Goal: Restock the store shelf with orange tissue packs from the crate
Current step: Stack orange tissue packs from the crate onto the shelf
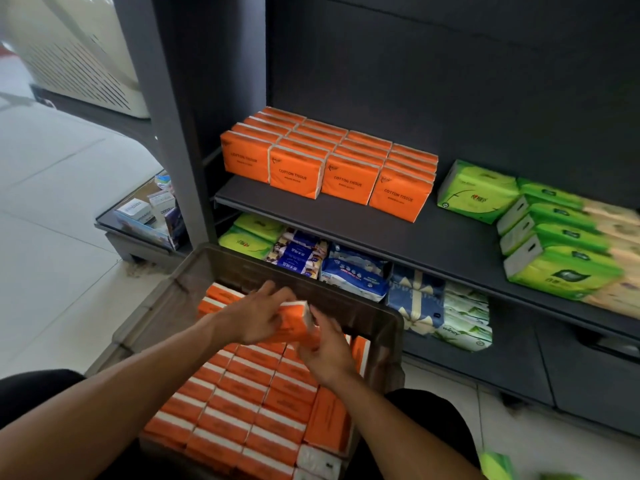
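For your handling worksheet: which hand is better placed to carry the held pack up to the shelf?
Probably the left hand: it covers the pack from above, while the right hand supports it below.

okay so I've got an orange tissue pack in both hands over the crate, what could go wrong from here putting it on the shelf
1. The orange pack is held only at its ends by the left hand and right hand; it might slip back into the crate.
2. The orange rows stand upright and close together; a nudge while placing could tip the front ones.
3. Green packs sit just right of them, so the new pack could crowd that stock.
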### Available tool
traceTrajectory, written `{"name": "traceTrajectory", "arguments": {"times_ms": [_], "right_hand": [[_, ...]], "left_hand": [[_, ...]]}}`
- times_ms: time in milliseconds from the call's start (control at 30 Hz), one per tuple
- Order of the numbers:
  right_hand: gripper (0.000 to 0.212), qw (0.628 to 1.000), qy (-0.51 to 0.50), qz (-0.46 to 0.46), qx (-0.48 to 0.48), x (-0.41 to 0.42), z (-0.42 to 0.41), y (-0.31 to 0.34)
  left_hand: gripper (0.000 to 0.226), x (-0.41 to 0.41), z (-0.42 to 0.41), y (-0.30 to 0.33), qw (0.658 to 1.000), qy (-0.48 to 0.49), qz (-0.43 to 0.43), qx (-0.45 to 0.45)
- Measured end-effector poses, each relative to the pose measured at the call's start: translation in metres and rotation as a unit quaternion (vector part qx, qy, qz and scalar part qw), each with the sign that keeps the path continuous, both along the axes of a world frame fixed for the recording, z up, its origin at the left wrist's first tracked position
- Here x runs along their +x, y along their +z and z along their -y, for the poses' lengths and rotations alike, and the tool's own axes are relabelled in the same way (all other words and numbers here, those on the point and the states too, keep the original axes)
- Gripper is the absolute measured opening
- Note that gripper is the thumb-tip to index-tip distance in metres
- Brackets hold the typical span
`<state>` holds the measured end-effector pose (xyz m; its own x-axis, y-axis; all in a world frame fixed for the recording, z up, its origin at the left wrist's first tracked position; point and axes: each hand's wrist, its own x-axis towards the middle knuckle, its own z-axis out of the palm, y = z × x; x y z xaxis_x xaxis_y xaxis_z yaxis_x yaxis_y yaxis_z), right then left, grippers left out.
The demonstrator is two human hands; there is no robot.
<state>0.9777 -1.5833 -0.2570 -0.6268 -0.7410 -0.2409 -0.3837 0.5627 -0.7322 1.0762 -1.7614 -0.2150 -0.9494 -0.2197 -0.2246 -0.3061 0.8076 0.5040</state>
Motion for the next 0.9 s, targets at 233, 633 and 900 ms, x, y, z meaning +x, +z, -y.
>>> {"name": "traceTrajectory", "arguments": {"times_ms": [233,633,900], "right_hand": [[0.056,0.980,-0.033,-0.148,-0.126,-0.047,0.011,0.057],[0.051,0.951,-0.130,-0.258,-0.109,-0.152,0.072,0.128],[0.052,0.959,-0.143,-0.225,-0.100,-0.179,0.098,0.112]], "left_hand": [[0.048,-0.032,0.011,0.054,0.963,0.049,-0.265,-0.011],[0.039,-0.138,0.028,0.103,0.901,0.267,-0.323,0.111],[0.046,-0.159,0.029,0.088,0.907,0.251,-0.309,0.136]]}}
